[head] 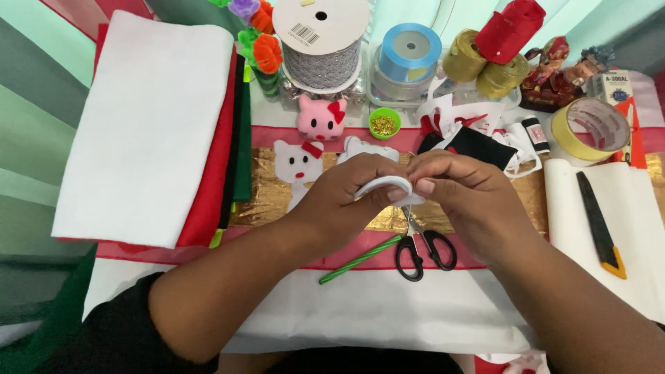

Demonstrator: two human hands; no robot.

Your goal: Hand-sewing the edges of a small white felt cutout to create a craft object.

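White felt piece (pixel 389 185), curved and thin, sits pinched between both hands above the middle of the desk (pixel 388 312). Left hand (pixel 346 194) curls around it from the left, fingers closed on its edge; right hand (pixel 460 190) meets it from the right, thumb and forefinger pressed together on the felt's end.

Just below the hands lie black-handled scissors (pixel 422 251), blades pointing up under the fingers, and a green pen (pixel 360 260) slanting beside them. At the right, a black and yellow utility knife (pixel 600 223) rests on a white sheet.

Left of the hands a stack of felt sheets (pixel 149 128), white over red, black and green, lies flat. A white felt cat face with a red bow (pixel 298 165) lies on gold fabric just beyond the left hand, and a pink stuffed cat face (pixel 321 119) sits behind it.

Farther back, a small green cup (pixel 384 123) holds gold pins. Behind it stand a large spool of silver ribbon (pixel 321 45), a blue ribbon roll (pixel 410 50) and gold ribbon rolls (pixel 485 68). A tape roll (pixel 590 129) lies at far right.
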